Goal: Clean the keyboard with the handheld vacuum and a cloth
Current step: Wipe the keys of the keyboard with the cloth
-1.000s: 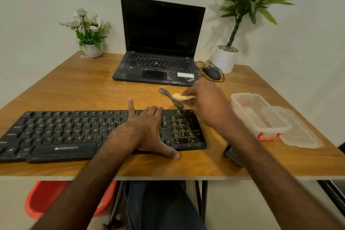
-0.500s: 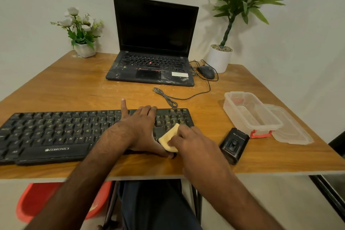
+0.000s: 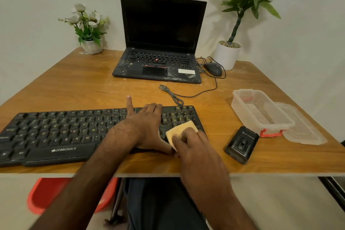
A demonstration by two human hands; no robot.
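A black Zebronics keyboard [image 3: 56,132] lies along the front edge of the wooden table [image 3: 74,84]. My left hand [image 3: 147,127] rests flat on its right half, index finger stretched toward the far edge. My right hand [image 3: 194,147] presses a small yellow cloth [image 3: 180,129] onto the number pad at the keyboard's near right corner, fingers on top of the cloth. The black handheld vacuum [image 3: 241,144] lies on the table to the right of the keyboard, untouched.
An open laptop [image 3: 160,43] stands at the back, with a wired mouse [image 3: 213,69] and its cable beside it. A clear plastic box [image 3: 259,112] and lid [image 3: 302,127] sit at right. Potted plants [image 3: 89,26] [image 3: 228,54] stand at the back corners. A red bin [image 3: 48,194] is under the table.
My right hand brought the yellow cloth from behind the keyboard down onto the number pad's near corner. The left hand stayed on the keys.
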